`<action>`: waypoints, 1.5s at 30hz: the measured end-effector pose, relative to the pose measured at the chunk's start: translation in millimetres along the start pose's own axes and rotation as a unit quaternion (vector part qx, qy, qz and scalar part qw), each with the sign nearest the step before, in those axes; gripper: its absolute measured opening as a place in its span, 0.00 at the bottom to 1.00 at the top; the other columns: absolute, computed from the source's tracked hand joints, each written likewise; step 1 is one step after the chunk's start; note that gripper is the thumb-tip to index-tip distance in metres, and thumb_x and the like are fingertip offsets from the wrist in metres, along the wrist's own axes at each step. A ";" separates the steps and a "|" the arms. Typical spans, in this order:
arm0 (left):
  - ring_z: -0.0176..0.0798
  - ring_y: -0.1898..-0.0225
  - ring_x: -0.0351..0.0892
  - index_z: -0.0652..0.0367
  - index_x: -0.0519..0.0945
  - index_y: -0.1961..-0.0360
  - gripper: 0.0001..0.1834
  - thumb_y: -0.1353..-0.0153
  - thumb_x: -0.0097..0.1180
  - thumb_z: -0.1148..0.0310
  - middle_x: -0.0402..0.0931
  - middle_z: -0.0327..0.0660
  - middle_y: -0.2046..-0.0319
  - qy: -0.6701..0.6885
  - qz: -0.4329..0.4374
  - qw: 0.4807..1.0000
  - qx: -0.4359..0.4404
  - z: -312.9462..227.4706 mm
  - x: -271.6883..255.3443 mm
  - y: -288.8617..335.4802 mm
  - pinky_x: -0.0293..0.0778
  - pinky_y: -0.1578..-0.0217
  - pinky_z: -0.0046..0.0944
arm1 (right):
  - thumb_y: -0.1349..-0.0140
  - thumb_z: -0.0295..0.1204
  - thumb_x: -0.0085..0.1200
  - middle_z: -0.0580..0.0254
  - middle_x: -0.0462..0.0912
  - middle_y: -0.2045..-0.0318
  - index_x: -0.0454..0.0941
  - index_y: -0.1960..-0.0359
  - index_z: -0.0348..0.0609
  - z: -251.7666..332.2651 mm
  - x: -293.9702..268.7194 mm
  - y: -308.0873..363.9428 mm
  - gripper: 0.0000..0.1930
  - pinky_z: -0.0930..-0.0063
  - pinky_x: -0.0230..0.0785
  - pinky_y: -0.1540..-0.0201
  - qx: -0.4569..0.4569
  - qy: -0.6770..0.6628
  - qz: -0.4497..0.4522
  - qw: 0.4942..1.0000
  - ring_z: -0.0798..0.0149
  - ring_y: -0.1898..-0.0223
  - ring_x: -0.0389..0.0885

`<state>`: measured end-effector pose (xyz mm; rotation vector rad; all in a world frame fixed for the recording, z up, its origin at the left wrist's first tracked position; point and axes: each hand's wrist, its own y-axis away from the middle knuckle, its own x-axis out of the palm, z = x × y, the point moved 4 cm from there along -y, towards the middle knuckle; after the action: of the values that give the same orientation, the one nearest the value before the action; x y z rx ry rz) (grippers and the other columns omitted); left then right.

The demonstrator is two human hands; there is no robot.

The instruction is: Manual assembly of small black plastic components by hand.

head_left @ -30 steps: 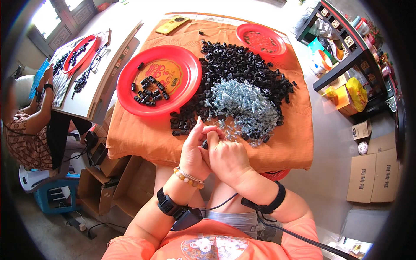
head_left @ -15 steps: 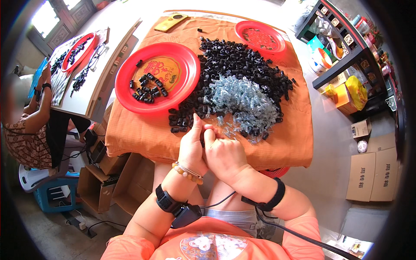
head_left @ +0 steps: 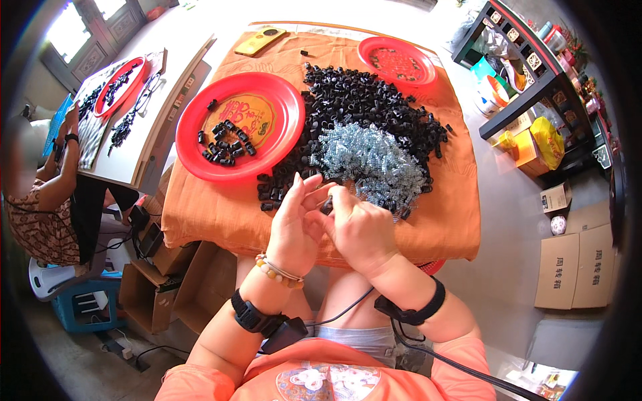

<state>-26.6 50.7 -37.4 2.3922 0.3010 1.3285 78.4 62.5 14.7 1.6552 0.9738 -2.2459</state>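
Observation:
In front of me my left hand [head_left: 292, 217] and my right hand [head_left: 361, 230] meet over the near edge of the cloth. Between their fingertips shows a small black plastic part [head_left: 327, 205], pinched by my right thumb and forefinger. My left fingers curl toward it, the thumb standing apart; what they hold is hidden. Just beyond lie a heap of small clear-bluish springs [head_left: 374, 160] and a larger heap of black plastic parts [head_left: 361, 90]. A red plate [head_left: 190, 150] at the left carries several black parts [head_left: 227, 144].
The table has an orange cloth [head_left: 441, 227]. On it are a second red plate [head_left: 428, 67] and a yellow phone [head_left: 261, 41]. At the left, another person [head_left: 50, 194] works at a white table. Cardboard boxes [head_left: 578, 271] and a dark shelf [head_left: 535, 100] stand right.
My hands have loosened from a tight clasp, and the fingers have drawn partly apart. A black part now shows between them. The view has shifted slightly.

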 end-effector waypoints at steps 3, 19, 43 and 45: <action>0.35 0.60 0.81 0.60 0.78 0.56 0.18 0.30 0.50 0.54 0.81 0.42 0.60 -0.027 0.034 0.999 -0.024 -7.5 -8.2 2.0 0.76 0.53 0.36 | 0.36 0.48 0.54 0.61 0.80 0.76 0.70 0.59 0.42 -12.6 -6.1 0.6 0.20 0.68 0.76 0.74 0.012 -0.023 -0.003 1.000 0.59 0.75 0.83; 0.34 0.58 0.84 0.67 0.80 0.50 0.14 0.34 0.57 0.71 0.83 0.43 0.59 -0.282 0.115 0.952 0.000 -12.2 -2.7 9.6 0.80 0.57 0.31 | 0.37 0.44 0.55 0.56 0.82 0.70 0.70 0.44 0.41 -17.6 -9.9 6.3 0.26 0.66 0.77 0.71 -0.034 -0.055 0.075 0.995 0.56 0.71 0.85; 0.30 0.59 0.83 0.64 0.79 0.56 0.09 0.34 0.57 0.71 0.82 0.41 0.61 -0.305 0.120 0.943 -0.059 -16.9 -5.1 11.9 0.80 0.62 0.29 | 0.48 0.51 0.63 0.63 0.75 0.76 0.74 0.69 0.48 -20.8 -14.8 1.6 0.20 0.67 0.75 0.73 -0.092 -0.052 0.057 0.993 0.60 0.74 0.82; 0.31 0.60 0.83 0.62 0.77 0.57 0.07 0.35 0.57 0.73 0.81 0.40 0.61 -0.311 0.112 0.937 -0.110 -17.6 -4.8 14.7 0.80 0.64 0.29 | 0.50 0.50 0.66 0.63 0.74 0.77 0.74 0.71 0.48 -24.8 -12.3 3.6 0.20 0.65 0.74 0.74 -0.095 -0.072 0.054 0.991 0.60 0.76 0.81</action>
<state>-44.0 39.7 -26.4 2.5450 -0.2921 0.5766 104.0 71.9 20.4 1.4122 1.0015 -2.0976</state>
